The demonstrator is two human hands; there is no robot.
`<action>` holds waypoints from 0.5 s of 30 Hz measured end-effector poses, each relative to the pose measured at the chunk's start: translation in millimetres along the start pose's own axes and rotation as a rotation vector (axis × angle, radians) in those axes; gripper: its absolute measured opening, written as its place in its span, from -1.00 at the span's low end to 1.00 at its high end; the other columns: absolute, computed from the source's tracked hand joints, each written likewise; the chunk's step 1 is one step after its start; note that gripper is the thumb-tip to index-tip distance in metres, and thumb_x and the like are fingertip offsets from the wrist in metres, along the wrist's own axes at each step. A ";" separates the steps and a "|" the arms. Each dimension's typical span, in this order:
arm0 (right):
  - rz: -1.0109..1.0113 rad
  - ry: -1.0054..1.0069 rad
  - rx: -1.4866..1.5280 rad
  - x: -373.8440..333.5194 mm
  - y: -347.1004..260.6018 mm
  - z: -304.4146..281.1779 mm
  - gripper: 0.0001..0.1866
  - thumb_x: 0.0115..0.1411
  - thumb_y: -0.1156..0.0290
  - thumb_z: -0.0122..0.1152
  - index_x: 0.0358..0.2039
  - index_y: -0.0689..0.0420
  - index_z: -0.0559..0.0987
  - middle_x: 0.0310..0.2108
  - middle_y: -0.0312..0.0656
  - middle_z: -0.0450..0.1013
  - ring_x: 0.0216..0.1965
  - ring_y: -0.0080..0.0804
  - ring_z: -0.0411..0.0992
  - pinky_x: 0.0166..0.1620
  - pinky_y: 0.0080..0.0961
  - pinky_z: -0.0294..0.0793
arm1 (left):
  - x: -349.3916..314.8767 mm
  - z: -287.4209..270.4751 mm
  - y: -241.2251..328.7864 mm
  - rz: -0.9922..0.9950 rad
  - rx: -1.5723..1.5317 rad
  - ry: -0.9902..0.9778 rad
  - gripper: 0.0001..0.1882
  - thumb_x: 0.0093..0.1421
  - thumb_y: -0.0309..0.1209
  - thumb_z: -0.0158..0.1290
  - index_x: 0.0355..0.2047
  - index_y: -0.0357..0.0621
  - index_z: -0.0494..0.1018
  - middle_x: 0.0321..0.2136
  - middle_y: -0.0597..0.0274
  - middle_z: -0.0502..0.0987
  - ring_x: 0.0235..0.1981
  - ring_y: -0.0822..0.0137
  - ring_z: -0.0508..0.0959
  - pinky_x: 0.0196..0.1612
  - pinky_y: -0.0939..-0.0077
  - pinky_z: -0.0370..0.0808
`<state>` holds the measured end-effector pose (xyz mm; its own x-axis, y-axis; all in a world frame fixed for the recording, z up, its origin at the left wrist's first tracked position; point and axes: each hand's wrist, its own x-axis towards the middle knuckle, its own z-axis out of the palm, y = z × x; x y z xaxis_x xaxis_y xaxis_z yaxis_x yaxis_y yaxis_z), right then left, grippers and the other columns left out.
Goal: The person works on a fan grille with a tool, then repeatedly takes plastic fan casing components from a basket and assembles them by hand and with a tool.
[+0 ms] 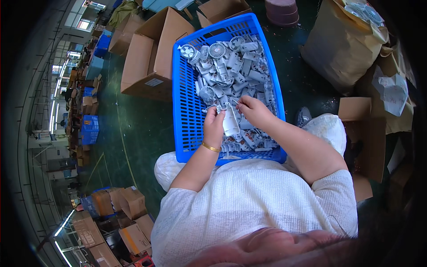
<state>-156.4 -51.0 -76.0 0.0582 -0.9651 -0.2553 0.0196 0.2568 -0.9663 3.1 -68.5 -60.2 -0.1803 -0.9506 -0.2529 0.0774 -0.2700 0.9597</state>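
Over a blue plastic crate in front of me, my left hand grips a white plastic fan housing by its upper left edge. The hollow side of the housing shows. My right hand is closed in a pinch at its upper right; a thin light piece seems to stick out between the fingertips, too small to name. Below both hands, the crate is full of loose white fan parts: shell halves and round grilles, such as the fan head at the far left corner.
Left of the crate stands an open cardboard box. A large tan sack with fan heads on top is at the far right, an open carton nearer. A maroon tub stands beyond the crate. More cartons lie at the lower left.
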 end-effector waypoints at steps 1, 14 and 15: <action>-0.087 0.037 -0.101 -2.3 -1.4 0.6 -0.81 0.12 0.38 -0.07 -0.37 0.23 0.43 -0.49 -0.10 0.43 -0.44 -0.29 0.40 -0.36 -0.41 0.35 | -0.7 0.7 2.4 0.017 -0.001 0.013 -0.85 0.12 -0.50 -0.06 -0.28 -0.24 0.32 -0.42 0.30 0.43 -0.45 0.55 0.41 -0.39 0.65 0.37; -0.342 0.106 -0.471 -20.0 -15.7 4.8 -0.69 0.09 0.47 -0.10 -0.14 0.15 0.46 -0.35 0.02 0.44 -0.31 -0.08 0.42 -0.24 -0.33 0.39 | 5.9 -8.6 -8.5 0.230 0.382 0.027 -0.69 0.12 -0.47 -0.01 -0.13 -0.26 0.22 -0.28 0.22 0.40 -0.29 0.47 0.39 -0.18 0.60 0.35; -0.363 0.098 -0.460 -20.0 -15.6 5.0 -0.69 0.09 0.47 -0.10 -0.14 0.15 0.46 -0.35 0.02 0.44 -0.31 -0.08 0.42 -0.24 -0.33 0.39 | 6.8 -10.2 -10.9 0.266 0.374 0.024 -0.69 0.12 -0.47 -0.01 -0.13 -0.26 0.22 -0.28 0.22 0.40 -0.29 0.47 0.39 -0.18 0.60 0.35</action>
<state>-152.9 -35.5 -55.6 0.0360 -0.9929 0.1133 -0.4151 -0.1180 -0.9021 11.1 -73.5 -73.7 -0.1790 -0.9838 0.0102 -0.2423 0.0541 0.9687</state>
